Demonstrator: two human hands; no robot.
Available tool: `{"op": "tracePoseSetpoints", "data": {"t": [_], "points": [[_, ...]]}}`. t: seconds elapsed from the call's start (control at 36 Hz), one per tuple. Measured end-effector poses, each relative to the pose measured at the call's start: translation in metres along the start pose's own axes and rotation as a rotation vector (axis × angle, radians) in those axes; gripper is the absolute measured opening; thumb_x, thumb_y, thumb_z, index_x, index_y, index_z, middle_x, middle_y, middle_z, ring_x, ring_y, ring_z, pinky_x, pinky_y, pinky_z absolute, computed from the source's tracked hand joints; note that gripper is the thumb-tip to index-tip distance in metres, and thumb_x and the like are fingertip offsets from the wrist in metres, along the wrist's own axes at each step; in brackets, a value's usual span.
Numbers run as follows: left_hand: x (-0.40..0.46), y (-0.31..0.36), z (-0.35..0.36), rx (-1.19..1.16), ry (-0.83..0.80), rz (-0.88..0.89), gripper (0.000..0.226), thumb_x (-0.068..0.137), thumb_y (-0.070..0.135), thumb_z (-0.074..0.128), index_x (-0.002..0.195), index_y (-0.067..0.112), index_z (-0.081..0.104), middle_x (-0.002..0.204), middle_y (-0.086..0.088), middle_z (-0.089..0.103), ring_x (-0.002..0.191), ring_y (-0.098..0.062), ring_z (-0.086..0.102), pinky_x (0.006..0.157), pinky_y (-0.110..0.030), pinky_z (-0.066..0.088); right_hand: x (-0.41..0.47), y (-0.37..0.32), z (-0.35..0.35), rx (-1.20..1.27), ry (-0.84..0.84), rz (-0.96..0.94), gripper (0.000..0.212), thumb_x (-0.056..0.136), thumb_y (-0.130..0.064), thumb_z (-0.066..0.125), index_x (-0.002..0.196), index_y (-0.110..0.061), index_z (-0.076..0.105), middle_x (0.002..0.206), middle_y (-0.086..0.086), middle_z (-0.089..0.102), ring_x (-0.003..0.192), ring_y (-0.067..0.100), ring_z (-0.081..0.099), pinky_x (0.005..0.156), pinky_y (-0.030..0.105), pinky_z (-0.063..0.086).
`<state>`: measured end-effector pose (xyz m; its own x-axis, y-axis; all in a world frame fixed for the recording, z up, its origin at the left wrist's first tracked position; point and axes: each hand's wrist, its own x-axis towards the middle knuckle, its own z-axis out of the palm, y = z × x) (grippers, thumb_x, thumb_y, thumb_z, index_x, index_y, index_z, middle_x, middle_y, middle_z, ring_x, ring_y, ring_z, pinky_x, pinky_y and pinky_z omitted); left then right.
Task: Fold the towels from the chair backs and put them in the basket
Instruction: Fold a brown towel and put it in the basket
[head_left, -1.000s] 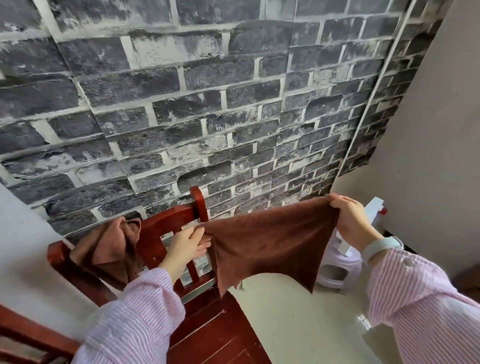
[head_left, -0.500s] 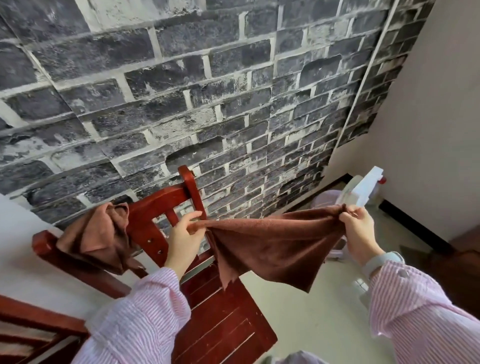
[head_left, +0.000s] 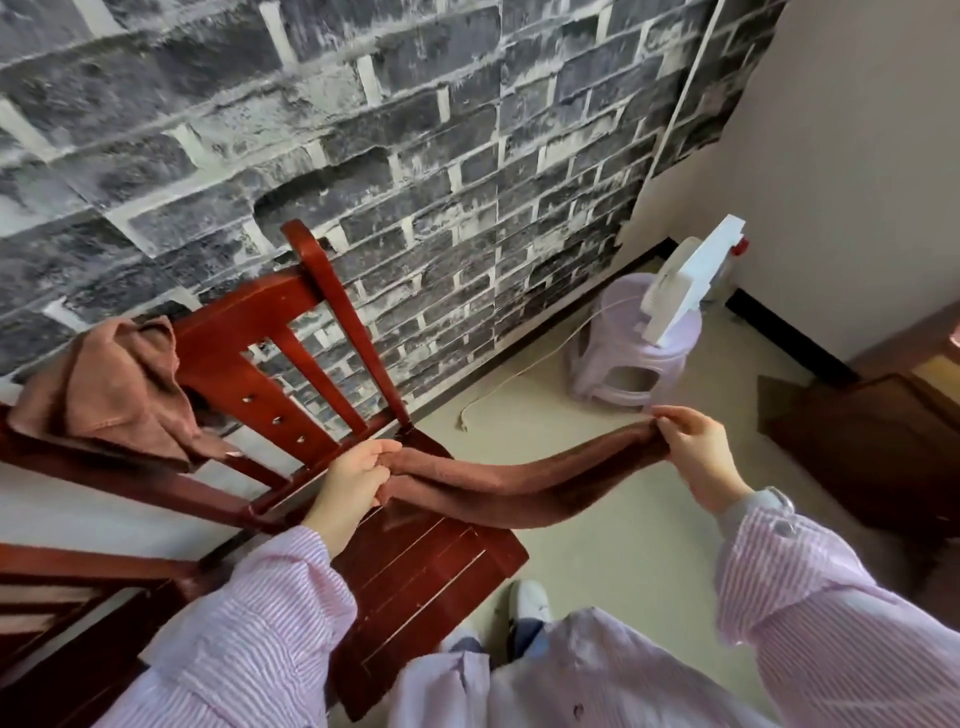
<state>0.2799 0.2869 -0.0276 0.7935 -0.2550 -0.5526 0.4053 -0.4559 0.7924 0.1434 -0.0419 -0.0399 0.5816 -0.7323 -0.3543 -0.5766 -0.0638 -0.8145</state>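
Stretching one brown towel (head_left: 524, 480), left hand (head_left: 353, 480) and right hand (head_left: 698, 452) each pinch an end; a second towel (head_left: 111, 395) drapes one chair (head_left: 291, 332).

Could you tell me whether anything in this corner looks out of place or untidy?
Yes: a lighter brown towel lies bunched in a heap on a chair back at left, not hung flat. On the floor, a loose cord trails from the lilac stool, where a white appliance leans tilted.
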Motion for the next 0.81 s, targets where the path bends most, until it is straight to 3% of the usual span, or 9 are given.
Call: {"op": "tracePoseSetpoints", "data": {"t": [0.06,0.19,0.25,0.31,0.42,0.53,0.64,0.72,0.81], "points": [[-0.003,0.002,-0.002,-0.019,0.031,0.003,0.035,0.086,-0.005,0.042,0.100,0.020,0.062,0.087,0.000,0.063,0.073,-0.009,0.054,0.058,-0.020,0.039,-0.002,0.001,-0.001,-0.109,0.010,-0.037,0.025,0.089,-0.006,0.046,0.104,-0.011,0.065,0.095,0.008,0.062,0.083,0.021,0.053,0.068,0.028,0.044],[-0.006,0.011,-0.014,-0.065,0.155,0.125,0.014,0.090,0.012,0.055,0.098,0.017,0.065,0.095,0.002,0.066,0.094,-0.012,0.060,0.081,-0.023,0.045,-0.005,-0.007,-0.001,-0.191,0.069,-0.127,0.026,0.088,-0.002,0.046,0.105,-0.009,0.065,0.098,0.005,0.062,0.094,0.019,0.054,0.087,0.028,0.040],[-0.010,0.017,-0.018,-0.055,0.191,0.169,0.013,0.089,0.012,0.056,0.097,0.019,0.064,0.095,0.004,0.066,0.092,-0.009,0.059,0.075,-0.021,0.045,-0.005,-0.013,-0.001,-0.180,0.093,-0.155,0.025,0.089,-0.004,0.047,0.104,-0.010,0.065,0.098,0.005,0.062,0.097,0.021,0.055,0.087,0.027,0.039],[-0.013,0.024,-0.022,-0.039,0.150,0.168,0.017,0.090,0.011,0.055,0.101,0.020,0.064,0.098,0.008,0.065,0.093,-0.005,0.057,0.071,-0.019,0.042,-0.006,-0.023,-0.003,-0.217,0.101,-0.200,0.023,0.089,-0.007,0.048,0.104,-0.010,0.065,0.099,0.006,0.063,0.095,0.021,0.055,0.086,0.028,0.039],[-0.016,0.029,-0.034,-0.008,-0.001,0.109,0.037,0.090,0.003,0.050,0.117,0.025,0.060,0.116,0.011,0.055,0.114,-0.004,0.041,0.087,-0.027,0.033,-0.007,-0.039,-0.005,-0.323,0.088,-0.243,0.023,0.090,-0.008,0.045,0.100,-0.012,0.066,0.101,0.010,0.065,0.097,0.029,0.056,0.087,0.032,0.040],[-0.020,0.028,-0.041,0.025,0.024,0.124,0.041,0.089,0.000,0.050,0.118,0.027,0.060,0.117,0.014,0.050,0.116,-0.002,0.038,0.084,-0.028,0.034,-0.005,-0.049,-0.001,-0.422,0.097,-0.244,0.027,0.089,-0.007,0.040,0.096,-0.015,0.065,0.101,0.012,0.064,0.097,0.035,0.055,0.087,0.039,0.043],[-0.024,0.025,-0.044,0.087,0.167,0.221,0.037,0.084,-0.002,0.055,0.111,0.021,0.065,0.112,0.010,0.058,0.109,-0.005,0.047,0.083,-0.021,0.040,-0.005,-0.059,0.007,-0.325,0.052,-0.248,0.029,0.091,-0.002,0.037,0.098,-0.005,0.065,0.094,0.006,0.056,0.088,0.022,0.050,0.085,0.033,0.042],[-0.026,0.023,-0.048,0.065,0.273,0.232,0.030,0.083,-0.001,0.060,0.107,0.016,0.067,0.104,0.004,0.064,0.099,-0.009,0.056,0.087,-0.022,0.041,0.001,-0.060,0.010,-0.170,-0.064,-0.192,0.024,0.092,-0.005,0.042,0.097,-0.007,0.065,0.093,0.009,0.059,0.080,0.018,0.052,0.067,0.019,0.047],[-0.028,0.021,-0.055,0.021,0.341,0.227,0.028,0.083,0.002,0.061,0.107,0.015,0.067,0.103,0.002,0.066,0.099,-0.012,0.057,0.088,-0.023,0.042,0.002,-0.066,0.009,0.074,-0.228,-0.062,0.021,0.088,0.000,0.048,0.098,-0.009,0.065,0.093,0.010,0.061,0.079,0.020,0.053,0.067,0.022,0.048]]}}
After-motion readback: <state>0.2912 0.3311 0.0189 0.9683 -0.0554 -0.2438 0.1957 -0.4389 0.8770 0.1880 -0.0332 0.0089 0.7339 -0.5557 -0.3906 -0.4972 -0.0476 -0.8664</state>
